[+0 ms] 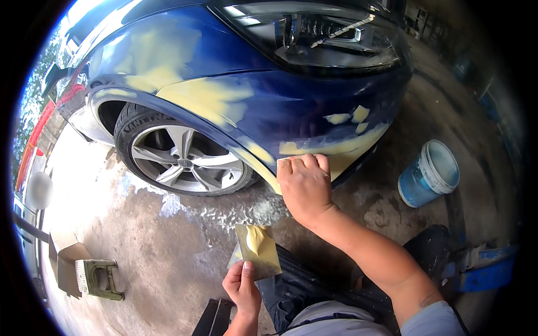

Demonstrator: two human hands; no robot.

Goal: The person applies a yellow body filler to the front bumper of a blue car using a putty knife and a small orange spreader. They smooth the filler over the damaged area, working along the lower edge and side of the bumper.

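My left hand [242, 288] pinches a small flat mixing board [268, 269] by its edge, with the thumb on top. A mound of yellow body filler [256, 242] lies on the board. Up against the lower corner of a blue car bumper [291, 106] is my right hand [305, 187], its fingers closed and bent. Whatever it grips is hidden behind the knuckles. Pale yellow filler [347, 147] covers a band along the bumper's lower part, beside that hand. More filler patches [207, 101] spread over the fender and wheel arch.
Left of my right hand is the front wheel [185, 162], below the arch. A blue-and-white bucket [417, 185] stands on the floor at right. At lower left are a small stool [101, 279] and an open cardboard box [63, 260]. The headlight [330, 42] sits above the bumper.
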